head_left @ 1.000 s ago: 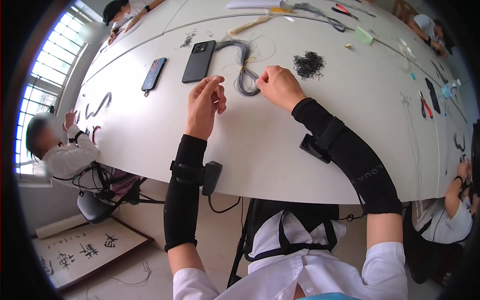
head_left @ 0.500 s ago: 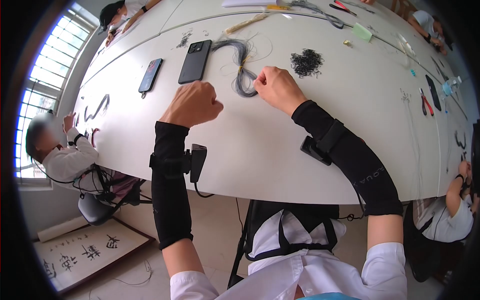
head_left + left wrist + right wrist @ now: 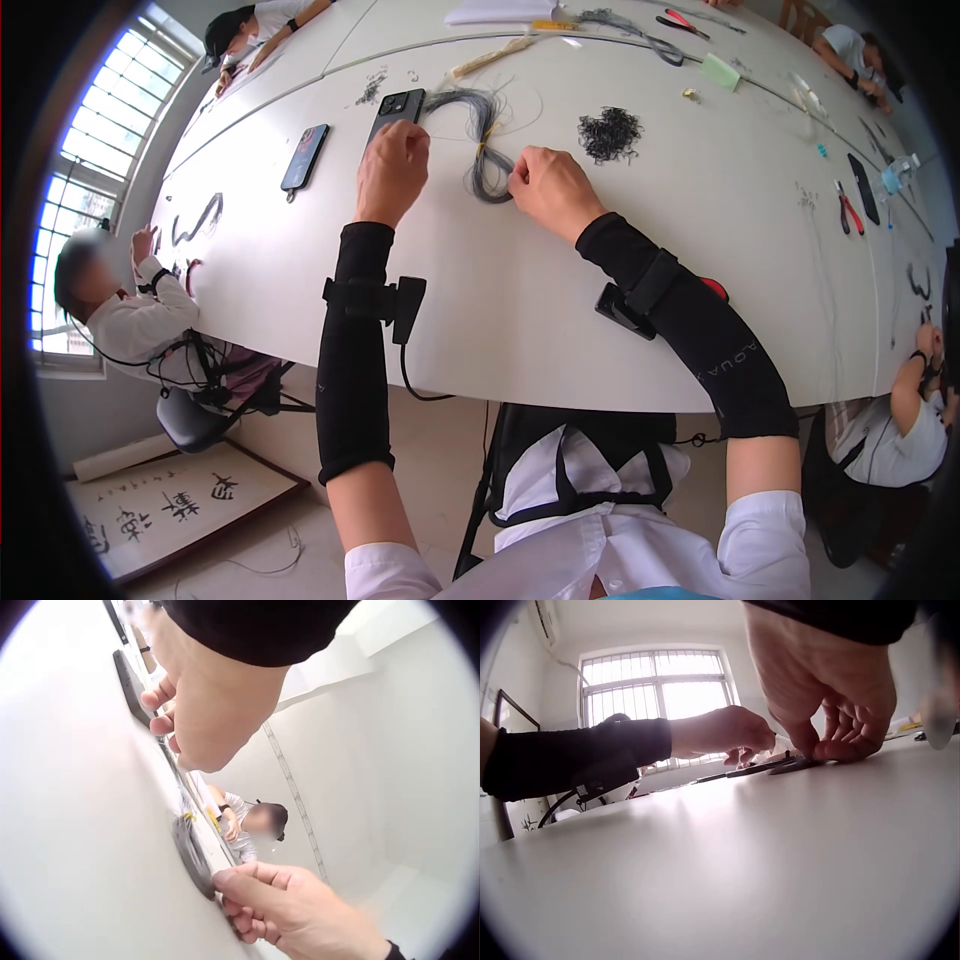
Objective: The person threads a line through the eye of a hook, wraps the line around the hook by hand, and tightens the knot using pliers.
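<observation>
A bundle of thin grey strands [image 3: 485, 120], tied with a yellow band [image 3: 482, 147], lies on the white table with its looped end toward me. My right hand [image 3: 555, 190] is at that loop, thumb and index finger pinching its edge, as the left wrist view also shows on the grey loop [image 3: 193, 859]. Over the near part of a dark phone [image 3: 403, 103] is my left hand [image 3: 394, 170], back upward and fingers curled. The left wrist view shows those curled fingers [image 3: 161, 724] with nothing visible in them.
A heap of small black hook-like pieces [image 3: 608, 135] lies right of the bundle. A second phone [image 3: 306, 160] is to the left, with a tan strand bundle [image 3: 492, 57] behind. Red-handled pliers [image 3: 851, 213] lie at right. Other people sit around the table.
My left hand has turned from palm inward to back upward, swung left, then moved forward over the phone. The right hand stays at the loop.
</observation>
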`<state>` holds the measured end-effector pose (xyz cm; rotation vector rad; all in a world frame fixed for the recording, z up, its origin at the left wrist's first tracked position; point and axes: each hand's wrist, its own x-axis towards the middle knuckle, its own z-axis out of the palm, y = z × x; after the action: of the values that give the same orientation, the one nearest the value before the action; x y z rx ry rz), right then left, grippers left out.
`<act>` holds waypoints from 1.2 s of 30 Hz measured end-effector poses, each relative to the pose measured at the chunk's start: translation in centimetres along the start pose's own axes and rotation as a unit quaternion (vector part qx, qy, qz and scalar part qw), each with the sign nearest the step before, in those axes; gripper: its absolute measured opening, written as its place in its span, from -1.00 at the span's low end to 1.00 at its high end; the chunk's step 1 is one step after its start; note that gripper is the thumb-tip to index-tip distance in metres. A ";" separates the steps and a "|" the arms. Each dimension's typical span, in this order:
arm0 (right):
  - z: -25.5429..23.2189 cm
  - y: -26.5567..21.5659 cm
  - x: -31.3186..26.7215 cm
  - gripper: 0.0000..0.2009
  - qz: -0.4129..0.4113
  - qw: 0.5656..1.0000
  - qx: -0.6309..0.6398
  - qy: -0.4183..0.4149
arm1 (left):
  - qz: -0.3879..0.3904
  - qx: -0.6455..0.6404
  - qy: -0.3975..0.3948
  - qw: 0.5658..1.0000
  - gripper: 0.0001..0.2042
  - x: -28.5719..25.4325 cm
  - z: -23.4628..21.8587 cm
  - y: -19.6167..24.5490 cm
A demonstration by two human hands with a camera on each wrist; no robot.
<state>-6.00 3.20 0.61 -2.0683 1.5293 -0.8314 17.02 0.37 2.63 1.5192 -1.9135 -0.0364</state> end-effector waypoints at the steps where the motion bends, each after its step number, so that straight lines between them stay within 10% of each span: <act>1: 0.1 0.0 -0.1 -0.84 0.005 1.000 -0.002 -0.001 | -0.014 -0.016 0.020 1.000 -0.90 0.5 -0.7 -0.5; 6: 0.6 0.0 -0.1 -0.84 0.019 1.000 -0.012 0.015 | -0.093 -0.055 0.099 0.989 -0.85 2.2 -4.1 0.4; 19: -0.9 -4.6 1.6 -0.54 -0.104 0.990 0.093 -0.024 | 0.063 -0.094 -0.009 0.994 -0.89 -0.1 -3.6 4.8; 27: -1.3 -2.4 0.0 -0.80 -0.110 0.987 -0.024 -0.117 | 0.012 -0.035 -0.017 0.999 -0.84 -0.2 -3.0 3.0; 31: -1.5 -2.1 -2.2 -0.81 -0.126 0.984 -0.041 -0.118 | 0.072 0.024 0.183 0.980 -0.63 0.3 -2.1 1.7; 36: -1.8 -1.4 -2.7 -0.86 -0.136 0.982 -0.072 -0.111 | 0.138 -0.059 -0.068 0.986 -0.64 -1.8 -0.7 2.3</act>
<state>-6.79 6.24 2.27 -2.4225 1.2370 -0.5718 15.58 2.93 3.30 1.1894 -2.1744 -0.1306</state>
